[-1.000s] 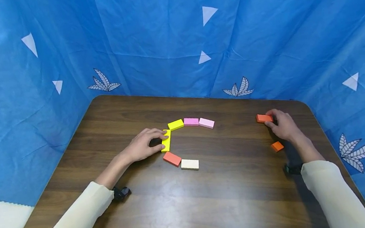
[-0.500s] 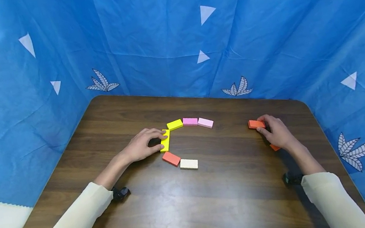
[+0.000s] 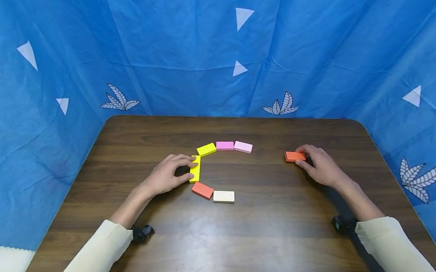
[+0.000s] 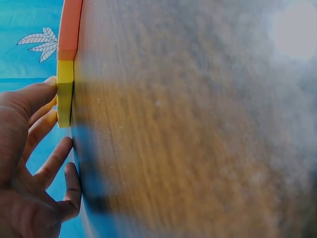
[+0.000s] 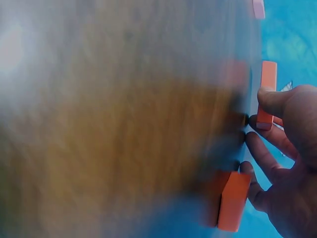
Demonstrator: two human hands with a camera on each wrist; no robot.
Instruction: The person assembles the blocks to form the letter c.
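Note:
My left hand [image 3: 167,175] holds a long yellow block [image 3: 196,171] with thumb and fingertips on the table; the thumb presses against its side in the left wrist view. My right hand [image 3: 322,168] pinches an orange block [image 3: 294,156] between thumb and fingers. In the right wrist view, that orange block [image 5: 268,74] hangs above the tabletop, its reflection set apart from it. Another orange block [image 5: 234,201] lies under the right hand, hidden by it in the head view. A red-orange block [image 3: 202,190] sits at the near end of the yellow one.
A second yellow block [image 3: 206,149], a pink block [image 3: 225,146] and a pale pink block [image 3: 243,147] curve along the far side. A cream block [image 3: 223,196] adjoins the red-orange one. Blue patterned cloth [image 3: 193,66] surrounds the brown table [image 3: 256,249].
My right hand has carried the orange block left and toward me, and now covers the other orange block in the head view. My left hand has stayed on the yellow block.

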